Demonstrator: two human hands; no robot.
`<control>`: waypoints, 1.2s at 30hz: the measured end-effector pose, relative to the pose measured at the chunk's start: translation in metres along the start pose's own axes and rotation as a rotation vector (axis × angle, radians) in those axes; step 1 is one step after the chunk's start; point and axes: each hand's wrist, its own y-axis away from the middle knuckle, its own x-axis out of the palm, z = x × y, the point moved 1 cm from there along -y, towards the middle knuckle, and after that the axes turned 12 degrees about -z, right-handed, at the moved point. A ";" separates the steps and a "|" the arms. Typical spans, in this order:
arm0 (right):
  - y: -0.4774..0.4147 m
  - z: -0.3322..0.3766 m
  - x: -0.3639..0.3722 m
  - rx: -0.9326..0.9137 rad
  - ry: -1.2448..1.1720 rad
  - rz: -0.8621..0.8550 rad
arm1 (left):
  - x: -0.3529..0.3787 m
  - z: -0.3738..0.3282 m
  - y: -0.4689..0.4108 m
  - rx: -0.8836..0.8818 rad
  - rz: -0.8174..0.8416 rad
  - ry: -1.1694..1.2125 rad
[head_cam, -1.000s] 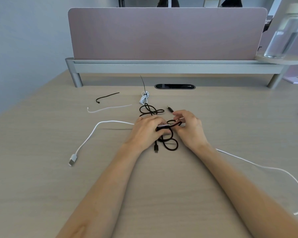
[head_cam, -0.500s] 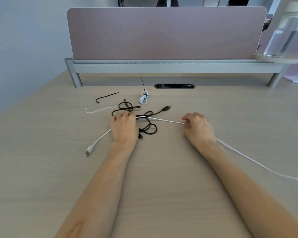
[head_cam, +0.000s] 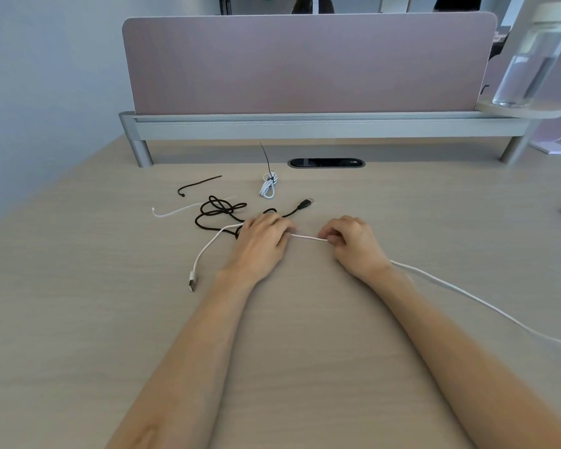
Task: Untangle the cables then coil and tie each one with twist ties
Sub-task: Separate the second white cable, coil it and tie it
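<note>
- Two bare hands are low over a pale wooden counter (head_cam: 272, 367) in the head view. They are near each other but do not touch.
- On the right hand (head_cam: 353, 244), the fingers are curled in and the fingertips pinch a long white cable (head_cam: 305, 237).
- The left hand (head_cam: 261, 241) lies palm down on top of the long white cable, with its fingers bent a little. The fingers hide the cable there, so I cannot tell if they grip it or only press on it.
- The long white cable is straight between the two hands. From the right hand it runs along the counter to the right edge of the picture. From under the left hand it bends down and left to a flat silver plug (head_cam: 192, 283) on the counter.
- A thin black cable (head_cam: 221, 209) lies in loose loops just left of the left hand. Part of it goes under that hand, and its dark plug (head_cam: 306, 202) pokes out behind the hand.
- Farther back sits a small white cable bundle (head_cam: 269, 187), rolled up and held by a black tie whose end sticks up.
- A black twist tie (head_cam: 198, 184) and a white twist tie (head_cam: 175, 212) lie loose at the left.
- A pink panel (head_cam: 305, 66) stands at the back, with a clear water bottle (head_cam: 528, 69) at the far right.
</note>
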 end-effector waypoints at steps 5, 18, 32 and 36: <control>-0.001 -0.009 -0.013 0.077 0.136 -0.058 | -0.006 0.011 0.001 -0.126 -0.033 -0.083; 0.004 0.015 0.002 -0.136 -0.002 -0.003 | -0.005 0.000 0.001 0.104 -0.068 -0.043; 0.006 0.023 0.006 -0.189 -0.059 0.021 | -0.008 0.001 0.000 0.100 -0.052 -0.056; 0.005 0.016 -0.006 -0.008 0.011 -0.113 | -0.005 0.008 0.001 0.030 -0.097 -0.073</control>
